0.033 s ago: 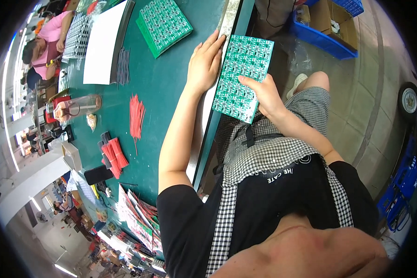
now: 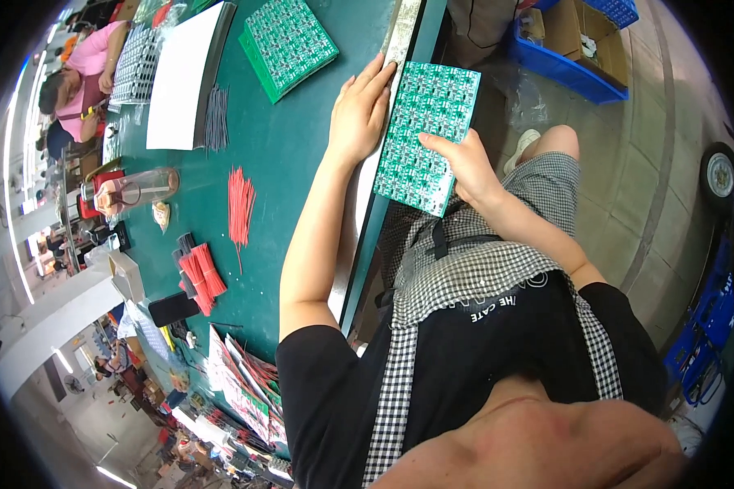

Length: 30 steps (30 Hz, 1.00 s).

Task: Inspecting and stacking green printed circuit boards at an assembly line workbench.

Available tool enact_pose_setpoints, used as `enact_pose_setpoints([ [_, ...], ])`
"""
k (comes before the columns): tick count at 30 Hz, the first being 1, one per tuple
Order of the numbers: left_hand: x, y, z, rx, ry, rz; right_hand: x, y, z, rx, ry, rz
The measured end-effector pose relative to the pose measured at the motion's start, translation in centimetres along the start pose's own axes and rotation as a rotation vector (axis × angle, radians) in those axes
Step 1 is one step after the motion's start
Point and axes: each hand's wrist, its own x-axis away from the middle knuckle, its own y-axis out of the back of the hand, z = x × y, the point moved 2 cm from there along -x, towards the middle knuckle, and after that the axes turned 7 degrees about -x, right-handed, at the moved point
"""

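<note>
My right hand (image 2: 462, 169) grips the near right edge of a green circuit board panel (image 2: 422, 122), thumb on top, and holds it tilted over the edge of the green table (image 2: 289, 155) above my lap. My left hand (image 2: 359, 114) lies flat on the table's rim with its fingers spread, fingertips by the panel's left edge. It holds nothing.
On the table lie a stack of green boards (image 2: 289, 45), a white sheet (image 2: 179, 77), loose red wires (image 2: 239, 204), red bundles (image 2: 202, 273), a clear bottle (image 2: 134, 189) and a black phone (image 2: 173, 308). A blue crate (image 2: 571, 49) stands on the floor. A person in pink (image 2: 86, 69) works at far left.
</note>
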Motion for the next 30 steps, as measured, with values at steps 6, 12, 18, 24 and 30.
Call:
enact_pose_setpoints([
  [6,-0.2,-0.1,0.2,-0.009,0.005,0.000,0.2,-0.6,1.2,0.068,-0.009,0.049],
  [12,-0.3,-0.4,-0.1,0.001,0.009,-0.012,0.2,-0.6,1.6,0.138,0.021,0.104],
  [18,-0.2,-0.9,-0.2,-0.074,-0.003,-0.029,0.4,-0.8,2.2,0.213,0.023,0.166],
  [24,-0.6,-0.9,-0.7,-0.084,-0.005,-0.029,0.5,-0.7,2.5,0.204,0.036,0.131],
  [30,-0.6,-0.8,-0.8,-0.105,-0.016,-0.057,0.4,-0.9,2.4,0.226,0.032,0.165],
])
